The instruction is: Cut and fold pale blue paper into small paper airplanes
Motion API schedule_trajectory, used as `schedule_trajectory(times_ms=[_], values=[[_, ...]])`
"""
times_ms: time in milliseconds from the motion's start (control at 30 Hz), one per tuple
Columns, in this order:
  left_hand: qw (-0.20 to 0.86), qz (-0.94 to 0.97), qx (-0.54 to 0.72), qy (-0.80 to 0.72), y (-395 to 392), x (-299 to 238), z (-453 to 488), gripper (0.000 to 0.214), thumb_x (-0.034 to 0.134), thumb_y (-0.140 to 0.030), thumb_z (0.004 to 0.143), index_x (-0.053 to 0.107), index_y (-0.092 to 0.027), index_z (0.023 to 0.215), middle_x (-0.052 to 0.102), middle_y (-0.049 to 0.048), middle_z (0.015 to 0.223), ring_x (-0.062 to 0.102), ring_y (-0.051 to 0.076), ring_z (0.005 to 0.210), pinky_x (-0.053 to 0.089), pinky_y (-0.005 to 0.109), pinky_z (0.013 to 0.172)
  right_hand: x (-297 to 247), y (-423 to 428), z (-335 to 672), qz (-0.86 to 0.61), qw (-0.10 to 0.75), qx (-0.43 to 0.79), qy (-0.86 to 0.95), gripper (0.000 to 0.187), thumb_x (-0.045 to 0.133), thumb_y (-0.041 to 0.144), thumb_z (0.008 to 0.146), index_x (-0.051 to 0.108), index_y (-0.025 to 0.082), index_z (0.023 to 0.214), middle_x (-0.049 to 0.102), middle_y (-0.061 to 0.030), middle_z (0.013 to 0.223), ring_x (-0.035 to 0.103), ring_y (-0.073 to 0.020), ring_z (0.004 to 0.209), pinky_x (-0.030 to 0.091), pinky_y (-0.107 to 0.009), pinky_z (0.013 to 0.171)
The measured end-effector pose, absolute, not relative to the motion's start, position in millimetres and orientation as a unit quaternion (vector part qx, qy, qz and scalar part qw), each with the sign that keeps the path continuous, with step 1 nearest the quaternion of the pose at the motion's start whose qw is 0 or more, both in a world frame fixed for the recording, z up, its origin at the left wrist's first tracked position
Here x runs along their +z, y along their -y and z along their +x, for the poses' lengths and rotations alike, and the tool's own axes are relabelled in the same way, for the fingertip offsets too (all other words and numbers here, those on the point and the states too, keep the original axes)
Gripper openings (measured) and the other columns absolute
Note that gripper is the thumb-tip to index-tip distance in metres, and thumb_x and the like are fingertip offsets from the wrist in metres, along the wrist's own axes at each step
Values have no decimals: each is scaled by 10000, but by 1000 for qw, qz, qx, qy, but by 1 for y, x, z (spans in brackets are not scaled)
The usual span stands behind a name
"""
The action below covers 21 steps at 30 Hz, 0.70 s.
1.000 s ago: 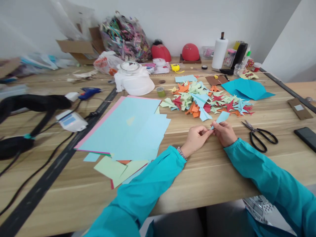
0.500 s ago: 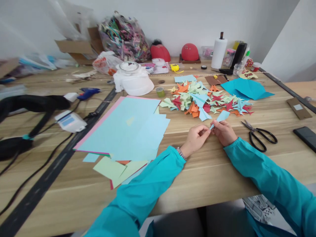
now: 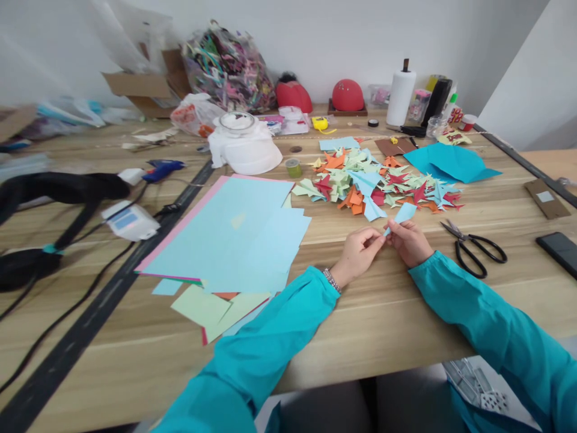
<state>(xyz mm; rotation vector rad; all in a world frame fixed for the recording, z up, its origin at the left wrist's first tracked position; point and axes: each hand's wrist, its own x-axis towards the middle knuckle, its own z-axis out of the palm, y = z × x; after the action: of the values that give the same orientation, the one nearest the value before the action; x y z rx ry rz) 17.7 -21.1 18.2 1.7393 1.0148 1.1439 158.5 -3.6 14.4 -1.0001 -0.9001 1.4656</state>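
Observation:
A small light-blue piece of paper [image 3: 405, 212], narrow at its lower end, is pinched between my two hands above the wooden table. My left hand [image 3: 360, 251] closes thumb and finger on the narrow lower end. My right hand [image 3: 409, 242] grips the same paper just above, its fingers curled behind. Just beyond my hands lies a pile of folded paper pieces [image 3: 360, 179] in green, orange, red and blue. Black-handled scissors [image 3: 478, 249] rest with blades parted, right of my right hand. Left of my hands are stacked light-blue sheets [image 3: 216, 234].
Green paper pieces [image 3: 201, 305] lie at the stack's near edge. A phone [image 3: 559, 249] is at the far right, and a large blue sheet [image 3: 455, 162] sits behind the pile. A glue gun [image 3: 163, 170] and black cable occupy the left. A green tape roll [image 3: 293, 168] stands behind the stack.
The blue paper's upper end has shifted very slightly left and down. Both hands keep nearly the same place and grip.

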Motion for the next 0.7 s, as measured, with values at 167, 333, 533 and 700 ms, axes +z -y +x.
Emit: schedule_trajectory(times_ms=[167, 333, 533, 700], values=[[404, 683, 455, -403, 21, 19, 18, 199, 542, -281, 826, 607, -163, 680, 588, 10, 627, 510, 128, 603, 401, 243, 580, 15, 4, 158, -422, 550, 629, 352, 385, 839, 477, 493, 632, 158, 557, 560, 24, 498, 468, -60, 467, 362, -210, 452], [406, 684, 450, -406, 20, 18, 17, 195, 529, -256, 821, 590, -164, 660, 575, 6, 629, 513, 130, 622, 400, 246, 604, 16, 4, 159, -426, 560, 632, 325, 385, 853, 458, 469, 641, 153, 571, 571, 21, 508, 476, -63, 470, 367, -212, 460], [395, 696, 437, -411, 20, 18, 17, 231, 501, -271, 837, 553, -174, 633, 567, 6, 617, 512, 137, 630, 400, 254, 620, 16, 3, 159, -423, 567, 633, 315, 368, 853, 433, 482, 636, 156, 588, 569, 24, 523, 485, -72, 478, 381, -232, 473], [372, 717, 428, -405, 21, 17, 18, 229, 493, -261, 840, 544, -175, 633, 574, 7, 614, 514, 138, 629, 400, 261, 625, 14, 1, 160, -416, 568, 633, 322, 359, 854, 413, 495, 613, 161, 579, 575, 28, 548, 475, -66, 476, 390, -235, 472]])
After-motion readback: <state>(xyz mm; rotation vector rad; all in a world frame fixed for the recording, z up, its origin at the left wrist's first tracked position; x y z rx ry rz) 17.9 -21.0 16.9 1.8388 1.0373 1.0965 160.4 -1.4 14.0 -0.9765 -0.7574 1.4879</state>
